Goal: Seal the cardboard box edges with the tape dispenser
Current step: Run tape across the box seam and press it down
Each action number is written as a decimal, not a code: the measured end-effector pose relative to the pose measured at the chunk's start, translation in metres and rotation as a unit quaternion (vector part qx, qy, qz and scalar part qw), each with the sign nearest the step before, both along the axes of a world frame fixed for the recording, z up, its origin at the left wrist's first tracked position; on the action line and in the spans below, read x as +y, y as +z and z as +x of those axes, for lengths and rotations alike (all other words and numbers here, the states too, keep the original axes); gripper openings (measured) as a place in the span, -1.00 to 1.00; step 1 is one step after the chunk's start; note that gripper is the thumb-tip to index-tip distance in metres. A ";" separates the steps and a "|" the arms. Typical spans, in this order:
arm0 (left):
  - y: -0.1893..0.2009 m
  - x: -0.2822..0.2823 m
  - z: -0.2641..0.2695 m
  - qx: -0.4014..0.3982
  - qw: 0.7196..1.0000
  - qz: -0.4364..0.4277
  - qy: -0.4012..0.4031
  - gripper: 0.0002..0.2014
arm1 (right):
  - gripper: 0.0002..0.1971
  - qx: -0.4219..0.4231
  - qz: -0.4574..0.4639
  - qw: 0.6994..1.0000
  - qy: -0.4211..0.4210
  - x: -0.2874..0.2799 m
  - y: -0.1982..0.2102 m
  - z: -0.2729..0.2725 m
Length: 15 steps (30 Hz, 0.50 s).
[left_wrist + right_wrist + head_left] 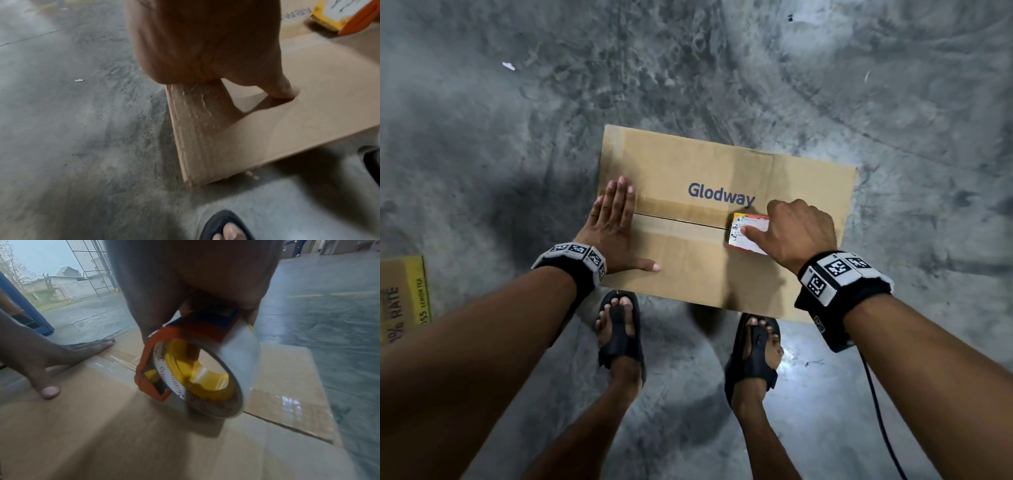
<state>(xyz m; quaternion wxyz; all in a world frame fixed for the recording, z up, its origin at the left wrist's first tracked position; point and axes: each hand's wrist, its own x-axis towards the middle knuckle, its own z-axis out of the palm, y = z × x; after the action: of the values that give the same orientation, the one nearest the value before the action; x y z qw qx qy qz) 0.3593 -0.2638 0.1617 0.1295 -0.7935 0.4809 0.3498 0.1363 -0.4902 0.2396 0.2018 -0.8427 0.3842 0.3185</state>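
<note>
A brown cardboard box (688, 274) printed "Glodway" lies on the concrete floor, its two top flaps meeting in a centre seam (681, 221). My left hand (616, 222) lies flat with straight fingers on the box's left end, over the seam. My right hand (798, 229) grips an orange and yellow tape dispenser (748, 233) that sits on the seam right of centre. In the right wrist view the dispenser (164, 369) carries a clear tape roll (236, 369) touching the box top (102, 434). The left wrist view shows my left hand's thumb (285, 91) pressed on the box (267, 129).
My two feet in black sandals (619, 329) stand just in front of the box. A yellow printed carton (404, 298) lies at the left edge. A black cable (880, 411) hangs from my right wrist. Bare grey concrete floor (688, 68) surrounds the box.
</note>
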 end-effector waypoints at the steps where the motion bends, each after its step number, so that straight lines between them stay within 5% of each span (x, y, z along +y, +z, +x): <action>1: 0.001 -0.003 -0.003 -0.002 1.000 0.009 0.008 0.57 | -0.51 0.001 -0.003 1.000 0.004 0.001 -0.001 0.002; 4: 0.009 -0.021 -0.030 0.000 0.999 -0.018 0.041 0.54 | -0.51 0.004 -0.005 1.000 0.008 0.003 0.001 0.003; 8: 0.006 -0.054 -0.099 0.023 0.994 -0.085 -0.064 0.40 | -0.50 -0.003 -0.007 1.000 0.004 -0.001 0.001 0.003; 10: -0.001 -0.065 -0.124 0.031 0.995 -0.075 -0.056 0.40 | -0.49 -0.007 -0.004 1.000 0.003 -0.002 -0.002 -0.001; 15: -0.007 -0.067 -0.134 0.000 0.998 -0.062 -0.027 0.45 | -0.52 -0.024 0.014 1.000 -0.009 -0.004 -0.006 -0.006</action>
<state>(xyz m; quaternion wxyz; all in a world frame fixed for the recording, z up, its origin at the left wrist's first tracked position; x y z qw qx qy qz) 0.2255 -0.3310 0.1544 0.0896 -0.7866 0.5232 0.3153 0.1303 -0.4937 0.2337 0.2252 -0.8439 0.3824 0.3015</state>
